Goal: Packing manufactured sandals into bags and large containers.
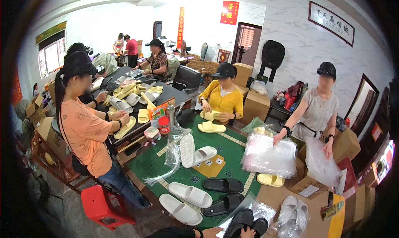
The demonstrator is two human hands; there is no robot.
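At the lower edge, my right hand [248,233] is closed on a pair of black slippers [240,222], its fingers over them. The slippers lie on a clear plastic bag [262,208]. My left hand [211,231] is at the near left edge of that bag, with its fingers against the film; the frame cuts off part of it. Just beyond lie another two black slippers [223,185] and a pair of light grey slippers [190,194]. On my right is a grey pair wrapped in clear plastic [292,215].
A green table [141,165] holds white slippers [199,156], yellow slippers [211,127] and a stack of clear bags [269,154]. A cardboard box [305,188] stands at the right. Several people work around; one in yellow [224,96] handles a slipper. A red stool [104,207] is at left.
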